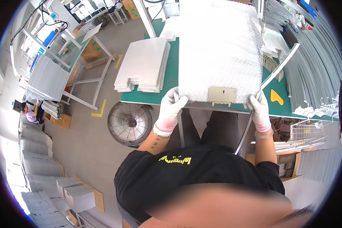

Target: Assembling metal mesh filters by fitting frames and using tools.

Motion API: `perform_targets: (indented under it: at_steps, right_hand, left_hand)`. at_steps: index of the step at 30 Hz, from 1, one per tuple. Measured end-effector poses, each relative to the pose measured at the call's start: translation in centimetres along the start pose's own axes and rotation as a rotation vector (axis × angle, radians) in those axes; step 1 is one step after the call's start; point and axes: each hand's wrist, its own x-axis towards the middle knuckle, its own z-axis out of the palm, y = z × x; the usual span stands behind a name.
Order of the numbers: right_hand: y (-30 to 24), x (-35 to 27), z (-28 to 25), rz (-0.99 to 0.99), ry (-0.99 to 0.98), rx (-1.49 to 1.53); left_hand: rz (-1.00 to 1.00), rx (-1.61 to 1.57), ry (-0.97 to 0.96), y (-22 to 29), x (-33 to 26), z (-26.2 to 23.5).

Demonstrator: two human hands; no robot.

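Note:
A large white honeycomb mesh panel (pixel 220 49) lies before me on the green table, its near edge at the table's front. A beige plastic plate (pixel 222 94) with small prongs sits at the middle of that edge. My left hand (pixel 170 110), in a white glove, is closed at the panel's near left corner around a thin grey strip (pixel 181 129) hanging down toward my legs. At the near right corner, my gloved right hand (pixel 259 110) pinches a long pale metal strip (pixel 280 68). That strip slants from the upper right down past the table edge.
White notched panels (pixel 142 64) are stacked on the green table (pixel 171 81) at left. A yellow-orange flat piece (pixel 276 97) lies at right, near tall stacked grey sheets (pixel 311 60). A round floor fan (pixel 131 122) stands left of my legs. Another person (pixel 32 114) is far left.

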Motion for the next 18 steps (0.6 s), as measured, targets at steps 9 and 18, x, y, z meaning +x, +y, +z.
perform_targets:
  at_steps: [9,18]
  right_hand:
    - [-0.6,0.2,1.1,-0.060,0.022,-0.064]
    - [-3.2,2.1,5.2,-0.256,-0.131,-0.064]
  left_hand:
    - [0.053,0.124,-0.002,3.9,-2.1,3.0]
    - [0.330,0.147,0.200,7.1,-3.2,0.5]
